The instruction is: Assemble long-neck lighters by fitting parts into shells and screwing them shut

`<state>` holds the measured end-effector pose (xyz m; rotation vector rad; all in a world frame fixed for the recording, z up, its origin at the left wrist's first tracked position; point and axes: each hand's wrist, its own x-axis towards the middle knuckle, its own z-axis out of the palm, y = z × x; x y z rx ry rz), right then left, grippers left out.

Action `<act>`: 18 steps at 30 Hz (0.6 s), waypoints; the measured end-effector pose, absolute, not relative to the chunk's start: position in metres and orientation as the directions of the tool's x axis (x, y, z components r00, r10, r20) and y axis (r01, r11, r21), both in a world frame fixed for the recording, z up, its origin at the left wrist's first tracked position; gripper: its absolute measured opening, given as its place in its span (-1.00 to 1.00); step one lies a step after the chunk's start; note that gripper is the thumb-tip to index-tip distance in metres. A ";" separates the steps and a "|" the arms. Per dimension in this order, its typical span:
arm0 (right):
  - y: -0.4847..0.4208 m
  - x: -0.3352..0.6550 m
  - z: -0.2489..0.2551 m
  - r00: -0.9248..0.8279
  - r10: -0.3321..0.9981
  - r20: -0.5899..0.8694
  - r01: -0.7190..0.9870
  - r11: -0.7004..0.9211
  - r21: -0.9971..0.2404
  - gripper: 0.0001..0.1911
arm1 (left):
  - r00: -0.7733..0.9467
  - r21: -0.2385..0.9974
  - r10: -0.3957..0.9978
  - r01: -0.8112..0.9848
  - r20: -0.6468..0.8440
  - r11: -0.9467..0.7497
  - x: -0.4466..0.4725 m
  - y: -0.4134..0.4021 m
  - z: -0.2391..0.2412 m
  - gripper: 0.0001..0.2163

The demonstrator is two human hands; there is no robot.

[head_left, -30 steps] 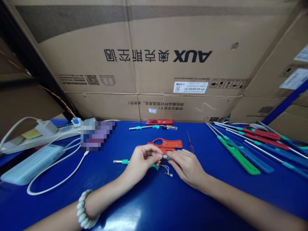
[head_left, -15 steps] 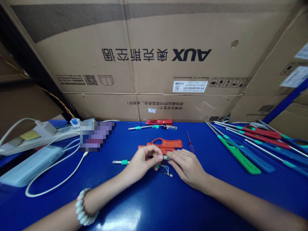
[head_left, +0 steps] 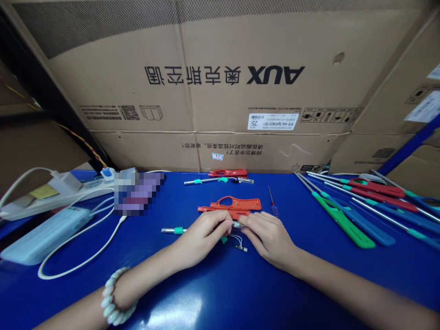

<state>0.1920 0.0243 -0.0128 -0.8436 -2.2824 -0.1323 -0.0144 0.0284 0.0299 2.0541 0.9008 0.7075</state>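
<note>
My left hand (head_left: 202, 236) and my right hand (head_left: 266, 236) meet at the middle of the blue table (head_left: 220, 293). Both pinch a small part (head_left: 236, 224) at the end of a thin metal rod with a green collar (head_left: 173, 230). The rod sticks out to the left from under my left hand. Thin wires with a tiny connector (head_left: 240, 245) hang below the fingertips. An orange plastic handle shell (head_left: 237, 206) lies just beyond my hands.
Several long lighter-like tools with green, blue and red handles (head_left: 347, 220) lie at the right. A small screwdriver (head_left: 272, 204) and another red piece with a rod (head_left: 223, 176) lie further back. A power strip, white cables and a pale case (head_left: 44, 231) sit left. Cardboard boxes (head_left: 223, 91) wall the back.
My left hand has lowered and flattened a little over the rod. The right hand stays in the same place. The view shifted slightly.
</note>
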 end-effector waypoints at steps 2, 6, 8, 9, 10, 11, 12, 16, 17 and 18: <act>0.024 0.192 -0.013 -0.548 0.540 0.639 0.607 0.782 -0.140 -0.77 | 0.602 0.802 0.776 0.363 0.187 -0.475 -0.015 0.029 0.029 -0.72; 0.024 0.192 -0.013 -0.551 0.548 0.629 0.608 0.780 -0.147 -0.75 | 0.606 0.789 0.770 0.366 0.200 -0.493 -0.015 0.030 0.028 -0.71; 0.024 0.192 -0.014 -0.558 0.549 0.622 0.608 0.781 -0.143 -0.75 | 0.606 0.788 0.769 0.364 0.204 -0.496 -0.016 0.031 0.027 -0.71; 0.025 0.192 -0.014 -0.561 0.548 0.621 0.609 0.781 -0.139 -0.75 | 0.608 0.788 0.767 0.364 0.204 -0.497 -0.016 0.031 0.027 -0.71; 0.025 0.192 -0.014 -0.564 0.545 0.621 0.608 0.782 -0.134 -0.75 | 0.611 0.786 0.765 0.364 0.204 -0.500 -0.016 0.032 0.027 -0.71; 0.025 0.192 -0.015 -0.567 0.542 0.621 0.609 0.783 -0.127 -0.75 | 0.615 0.782 0.761 0.364 0.206 -0.506 -0.016 0.032 0.028 -0.71; 0.025 0.192 -0.015 -0.569 0.538 0.622 0.612 0.782 -0.117 -0.74 | 0.619 0.779 0.758 0.364 0.206 -0.510 -0.016 0.032 0.028 -0.70; 0.024 0.192 -0.014 -0.575 0.521 0.631 0.638 0.768 -0.053 -0.71 | 0.624 0.796 0.760 0.360 0.182 -0.487 -0.016 0.031 0.029 -0.70; 0.024 0.192 -0.014 -0.575 0.514 0.636 0.647 0.762 -0.031 -0.71 | 0.623 0.810 0.764 0.353 0.169 -0.467 -0.016 0.030 0.029 -0.70; 0.024 0.193 -0.014 -0.576 0.506 0.642 0.654 0.757 -0.009 -0.71 | 0.620 0.828 0.769 0.343 0.157 -0.445 -0.015 0.029 0.029 -0.70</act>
